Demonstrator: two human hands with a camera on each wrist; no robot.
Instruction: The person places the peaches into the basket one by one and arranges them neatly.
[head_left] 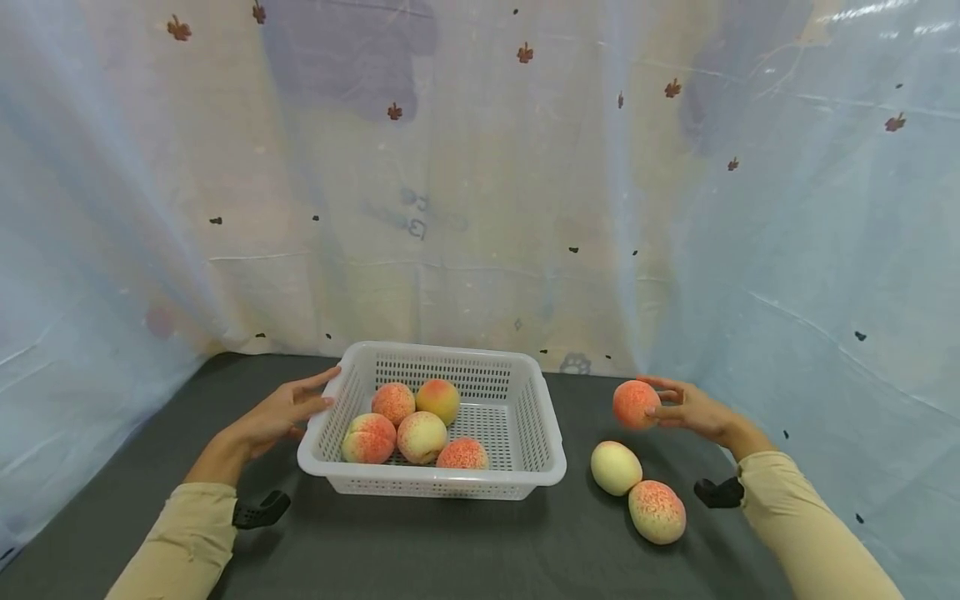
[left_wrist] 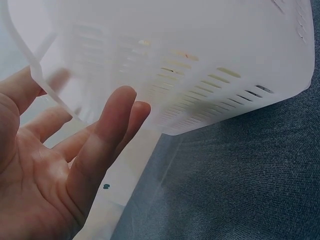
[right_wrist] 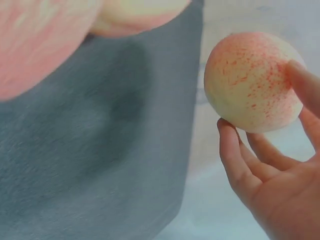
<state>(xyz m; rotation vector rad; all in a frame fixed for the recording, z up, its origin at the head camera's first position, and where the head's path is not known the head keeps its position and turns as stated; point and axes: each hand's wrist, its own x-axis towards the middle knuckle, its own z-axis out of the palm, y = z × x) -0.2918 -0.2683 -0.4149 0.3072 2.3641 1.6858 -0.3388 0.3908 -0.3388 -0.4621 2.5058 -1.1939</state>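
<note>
My left hand (head_left: 281, 414) grips the left rim of a white plastic basket (head_left: 551, 417), with a digit over the edge and other fingers along the outer wall. Inside the basket lie several peaches, among them a speckled yellow peach (head_left: 422, 437) and a red-orange peach (head_left: 462, 454). On the right, my right hand (head_left: 693, 408) holds up a peach (right_wrist: 250, 82) by its fingertips. Below it on the table are a pale yellow peach (head_left: 616, 468) and a red-speckled peach (head_left: 657, 512), side by side.
A dark grey cloth covers the table (head_left: 420, 550). Behind it and at both sides hangs a pale curtain (head_left: 480, 208) with small leaf marks. A black wrist strap mount (head_left: 261, 510) sticks out below the left hand and another (head_left: 718, 492) below the right.
</note>
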